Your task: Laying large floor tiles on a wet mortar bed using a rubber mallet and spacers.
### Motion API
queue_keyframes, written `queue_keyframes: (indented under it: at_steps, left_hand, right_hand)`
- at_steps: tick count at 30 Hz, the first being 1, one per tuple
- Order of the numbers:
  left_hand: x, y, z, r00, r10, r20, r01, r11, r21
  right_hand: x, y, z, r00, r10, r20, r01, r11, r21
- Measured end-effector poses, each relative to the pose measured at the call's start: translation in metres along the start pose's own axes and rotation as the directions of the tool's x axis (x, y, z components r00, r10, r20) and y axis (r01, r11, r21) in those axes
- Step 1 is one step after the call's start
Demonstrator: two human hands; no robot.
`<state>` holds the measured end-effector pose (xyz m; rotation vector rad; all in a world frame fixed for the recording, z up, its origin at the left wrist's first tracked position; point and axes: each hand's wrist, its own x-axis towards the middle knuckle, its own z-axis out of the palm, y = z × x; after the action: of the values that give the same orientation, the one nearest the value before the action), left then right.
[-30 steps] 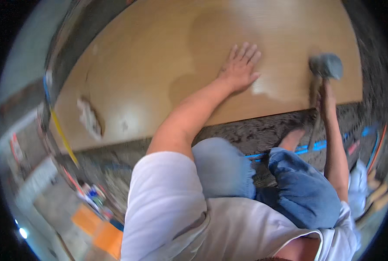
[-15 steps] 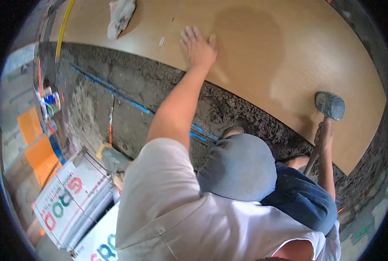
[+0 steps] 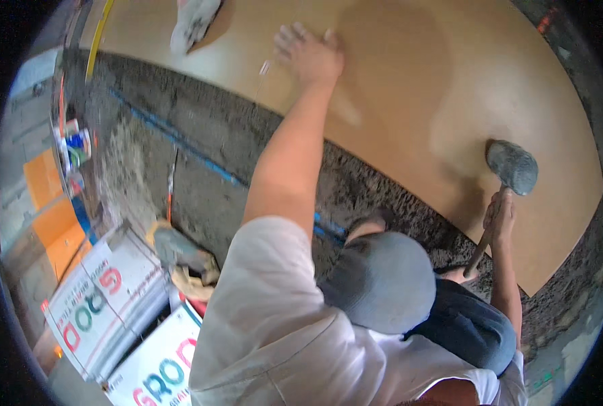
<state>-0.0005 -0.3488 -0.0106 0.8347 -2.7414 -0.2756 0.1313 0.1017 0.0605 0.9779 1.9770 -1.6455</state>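
Observation:
A large, smooth tan slab [image 3: 396, 101] spans the upper part of the view. My left hand [image 3: 313, 57] lies palm down on it with the fingers spread. At the right, my right hand [image 3: 499, 216] is wrapped round the wooden handle of a mallet [image 3: 513, 167] with a thick, dusty grey head. The head is over the slab near its right end; I cannot tell whether it touches. A whitish, stained cloth or glove [image 3: 194, 26] lies on the slab, left of my left hand. Near that hand is a small white piece [image 3: 265, 68].
Rough, dark mortar [image 3: 362, 176] borders the slab's near edge, with blue lines [image 3: 206, 162] across the ground. White boxes [image 3: 108, 304] and a pair of work gloves [image 3: 183, 254] are at lower left. A yellow strip [image 3: 98, 40] crosses the slab's far left; a bucket [image 3: 77, 149] stands beyond.
My left hand has shifted slightly farther across the slab, still spread flat. The mallet stays in my right hand over the slab. The whole view has shifted a little.

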Motion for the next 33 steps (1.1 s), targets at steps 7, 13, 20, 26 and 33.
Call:
queue_keyframes:
  at_steps: [7,13,20,26,33]
  left_hand:
    - [-0.001,-0.001,0.002,0.999,-0.021,0.035,0.015,0.985,0.173]
    - [0.077,0.065,0.024,0.989,0.131,0.068,-0.130,0.991,-0.021]
    - [0.105,0.094,0.031,0.995,0.029,0.098,-0.041,0.991,0.124]
    - [0.107,0.085,0.040,0.993,0.030,0.112,-0.047,0.988,0.146]
    - [0.109,0.084,0.038,0.997,0.029,0.071,-0.038,0.991,0.131]
  right_hand:
    - [0.011,0.000,0.002,0.998,-0.066,0.017,0.067,0.987,-0.143]
    - [0.009,-0.006,-0.005,0.974,-0.053,0.220,0.074,0.993,-0.090]
    - [0.037,-0.121,0.028,0.985,0.021,0.172,0.027,0.962,-0.272]
    - [0.115,-0.161,0.114,0.954,-0.301,0.004,0.301,0.954,0.006]
    - [0.131,-0.160,0.140,0.981,-0.195,0.019,0.196,0.972,-0.133]
